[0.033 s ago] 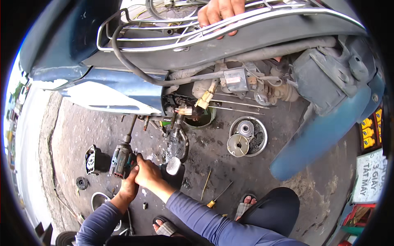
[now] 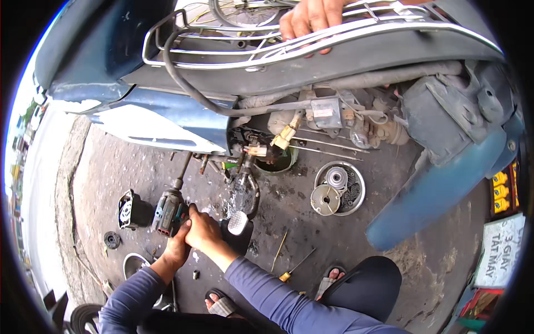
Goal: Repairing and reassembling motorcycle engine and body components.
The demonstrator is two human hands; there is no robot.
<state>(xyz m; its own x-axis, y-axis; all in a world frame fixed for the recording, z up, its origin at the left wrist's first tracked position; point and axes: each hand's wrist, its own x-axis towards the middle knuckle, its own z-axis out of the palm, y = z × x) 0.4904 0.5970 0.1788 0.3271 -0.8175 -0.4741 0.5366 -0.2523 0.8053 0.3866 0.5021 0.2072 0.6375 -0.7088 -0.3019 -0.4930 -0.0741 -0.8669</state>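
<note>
Both my hands are on a cordless impact wrench (image 2: pixel 168 214), which points away from me. Closed around its handle is my left hand (image 2: pixel 177 246). Overlapping it from the right, my right hand (image 2: pixel 203 231) wraps the same grip, so much of the handle is hidden. A long extension (image 2: pixel 181 173) runs from the wrench to the underside of a blue motorbike (image 2: pixel 167 108), where its tip is hard to make out. Beside the tip are the exposed engine parts (image 2: pixel 245 146) and a footrest (image 2: pixel 238 222).
Another person's hand (image 2: pixel 312 21) rests on the chrome rack (image 2: pixel 233 64). A metal bowl of gears (image 2: pixel 362 192) stands right of centre on the floor. Left lie a black casing (image 2: pixel 133 210) and a round part (image 2: pixel 112 240). A yellow-handled screwdriver (image 2: pixel 285 276) lies near my feet.
The whole view has shifted slightly, so the motorbike and bowl appear a little farther right. Both hands keep their hold on the impact wrench.
</note>
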